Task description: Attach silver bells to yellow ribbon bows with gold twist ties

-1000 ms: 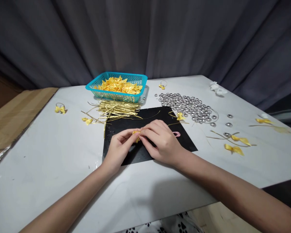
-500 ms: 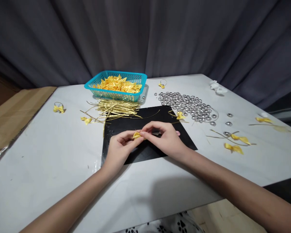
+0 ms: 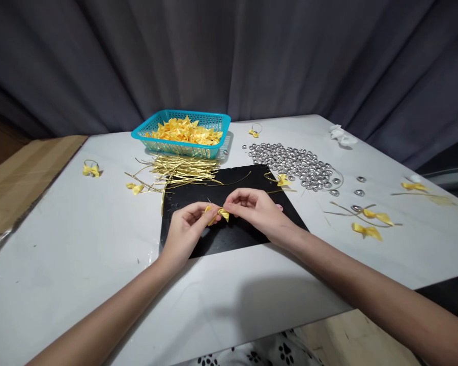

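Observation:
Between my hands, above the black mat (image 3: pixel 229 239), is a small yellow ribbon bow (image 3: pixel 224 214). My left hand (image 3: pixel 189 226) pinches its left side between thumb and fingers, covering part of it. My right hand (image 3: pixel 254 206) has thumb and index finger closed at the bow's upper right edge; any tie under these fingertips is too small to make out. A thin strand sticks up near the left fingertips. Behind the mat's far left edge lies a pile of gold twist ties (image 3: pixel 185 169).
A turquoise basket (image 3: pixel 175 147) of yellow bows stands at the back. Silver heart-shaped beads (image 3: pixel 297 162) are heaped right of it. Loose bows (image 3: pixel 366 231) and ties lie at right. Bows with wire loops (image 3: pixel 91 169) sit at left and at the back. Crumpled white tissue (image 3: pixel 342 135) lies back right.
The bow has turned, and its right loop now shows between my hands. My right fingertips have shifted slightly right, away from the left thumb. The table's other things stay put.

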Demonstrator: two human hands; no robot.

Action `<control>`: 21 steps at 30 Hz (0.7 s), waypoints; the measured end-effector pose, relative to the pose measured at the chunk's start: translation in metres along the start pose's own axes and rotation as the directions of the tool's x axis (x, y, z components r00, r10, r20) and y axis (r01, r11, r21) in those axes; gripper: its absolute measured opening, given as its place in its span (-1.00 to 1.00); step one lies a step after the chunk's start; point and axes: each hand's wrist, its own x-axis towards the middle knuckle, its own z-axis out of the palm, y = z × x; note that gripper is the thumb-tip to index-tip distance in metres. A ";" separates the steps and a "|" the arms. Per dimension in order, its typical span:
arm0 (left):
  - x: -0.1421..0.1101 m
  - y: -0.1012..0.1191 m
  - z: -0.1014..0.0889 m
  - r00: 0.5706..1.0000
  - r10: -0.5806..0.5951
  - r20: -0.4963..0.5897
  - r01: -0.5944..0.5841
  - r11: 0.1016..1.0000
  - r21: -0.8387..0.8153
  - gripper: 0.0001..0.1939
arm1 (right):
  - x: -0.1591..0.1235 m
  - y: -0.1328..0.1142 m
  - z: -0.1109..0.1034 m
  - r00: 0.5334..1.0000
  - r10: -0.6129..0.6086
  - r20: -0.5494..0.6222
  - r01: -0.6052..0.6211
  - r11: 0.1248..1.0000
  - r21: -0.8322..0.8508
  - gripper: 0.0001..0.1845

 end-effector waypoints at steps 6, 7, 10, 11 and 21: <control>-0.001 0.002 -0.001 0.995 0.018 0.097 -0.034 0.986 0.163 -0.84 | -0.001 0.004 0.003 0.998 -0.026 0.058 0.026 1.000 0.005 -0.81; -0.001 0.002 -0.001 0.995 0.023 0.101 -0.040 0.984 0.176 -0.84 | -0.001 0.006 0.003 0.997 -0.025 0.069 0.025 1.000 0.002 -0.80; -0.002 0.000 -0.001 0.994 0.022 0.108 -0.045 0.976 0.212 -0.83 | -0.001 0.009 0.005 0.996 -0.042 0.077 0.044 0.999 -0.025 -0.81; -0.002 0.000 0.000 0.994 0.021 0.111 -0.046 0.974 0.223 -0.82 | -0.001 0.009 0.005 0.995 -0.049 0.083 0.053 0.997 -0.047 -0.83; -0.004 -0.001 0.000 0.990 0.076 0.118 -0.107 0.952 0.285 -0.82 | -0.004 0.007 0.005 0.973 -0.170 0.159 0.205 0.949 -0.239 -0.92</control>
